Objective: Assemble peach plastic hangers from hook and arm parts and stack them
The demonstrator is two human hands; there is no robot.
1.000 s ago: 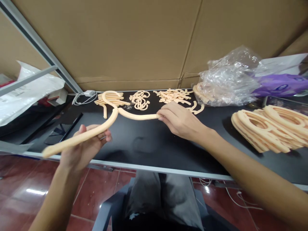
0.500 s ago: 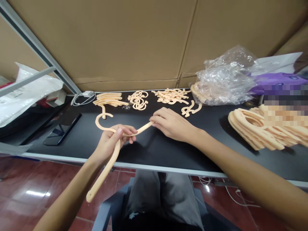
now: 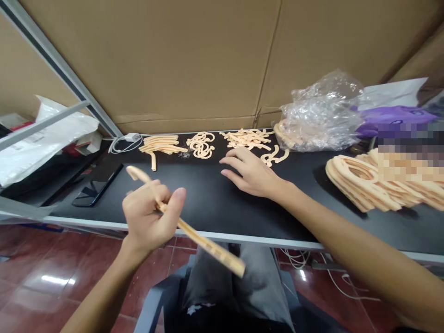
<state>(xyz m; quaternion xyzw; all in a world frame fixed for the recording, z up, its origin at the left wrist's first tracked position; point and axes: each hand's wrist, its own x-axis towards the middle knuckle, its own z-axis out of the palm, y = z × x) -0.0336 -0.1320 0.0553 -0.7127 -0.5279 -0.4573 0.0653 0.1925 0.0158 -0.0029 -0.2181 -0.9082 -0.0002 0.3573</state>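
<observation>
My left hand (image 3: 151, 212) is closed around a cream-coloured hanger (image 3: 211, 247), over the front edge of the black table (image 3: 194, 178). The hook curls out past the knuckles to the upper left, and an arm of the hanger slants down to the right, slightly blurred. My fist hides its middle. Above the table, my right hand (image 3: 251, 173) is open with fingers apart and nothing in them. Just beyond it lie a pile of short curved pieces (image 3: 246, 138) and a few loose curved pieces (image 3: 275, 156).
Along the back lie straight pieces (image 3: 163, 144) and hook pieces (image 3: 201, 145). A phone (image 3: 97, 187) and white cable (image 3: 121, 144) are at left. At right stand a stack of hangers (image 3: 360, 182), a clear plastic bag (image 3: 319, 115) and a purple package (image 3: 395, 120).
My right hand has let go of the hanger's arm and opened. My left hand has turned the hanger, so its arm now points down and right instead of down and left.
</observation>
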